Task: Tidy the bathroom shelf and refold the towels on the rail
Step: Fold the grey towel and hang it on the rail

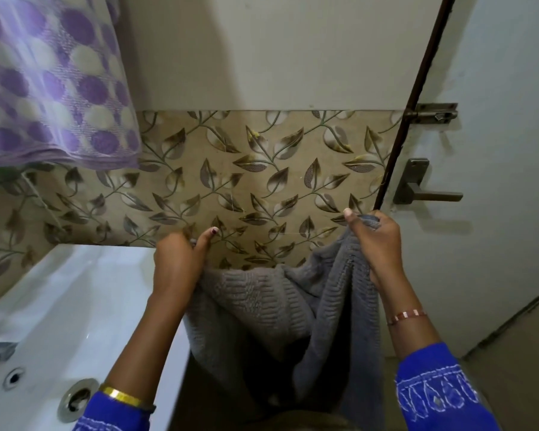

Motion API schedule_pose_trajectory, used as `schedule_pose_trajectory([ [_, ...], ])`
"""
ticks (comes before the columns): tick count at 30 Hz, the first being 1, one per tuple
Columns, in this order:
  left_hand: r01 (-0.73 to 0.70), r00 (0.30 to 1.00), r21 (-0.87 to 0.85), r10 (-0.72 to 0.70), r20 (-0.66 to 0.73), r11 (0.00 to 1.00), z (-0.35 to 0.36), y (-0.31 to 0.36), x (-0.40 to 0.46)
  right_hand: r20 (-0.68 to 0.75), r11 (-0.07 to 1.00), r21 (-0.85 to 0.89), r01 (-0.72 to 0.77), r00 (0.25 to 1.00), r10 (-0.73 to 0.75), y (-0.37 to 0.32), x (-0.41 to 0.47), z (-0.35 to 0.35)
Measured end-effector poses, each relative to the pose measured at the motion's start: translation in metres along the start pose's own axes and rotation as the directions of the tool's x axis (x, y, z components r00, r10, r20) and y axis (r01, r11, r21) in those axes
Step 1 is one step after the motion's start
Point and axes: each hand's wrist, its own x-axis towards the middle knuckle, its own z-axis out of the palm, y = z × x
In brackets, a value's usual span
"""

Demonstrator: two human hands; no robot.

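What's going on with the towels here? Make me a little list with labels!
held towel: grey towel, sagging between both hands
left hand: grips the towel's left corner
right hand: grips the right corner, higher up
other towel: purple dotted towel, hanging at upper left
sink: white, lower left
door handle: on the right
wall: leaf-pattern tiles

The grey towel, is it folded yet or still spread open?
Spread, not folded: the grey towel sags loosely between the left hand and right hand, each holding an upper edge.
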Motion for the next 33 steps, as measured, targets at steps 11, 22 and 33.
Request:
schedule_pose_trajectory([
  [11,0.729,0.669,-0.615,-0.121,0.734,0.301,0.024,-0.006,-0.022,0.160,0.967,0.094,-0.238,0.962,0.222,0.014,-0.012,0.000],
  [22,0.498,0.784,-0.621,-0.008,0.620,0.605,0.037,0.028,-0.054,0.301,0.977,-0.123,-0.172,0.932,0.202,-0.002,-0.038,0.009],
  [33,0.287,0.825,-0.716,0.216,0.523,0.636,0.035,0.040,-0.064,0.420,0.981,0.066,-0.181,0.897,0.138,-0.010,-0.059,0.034],
])
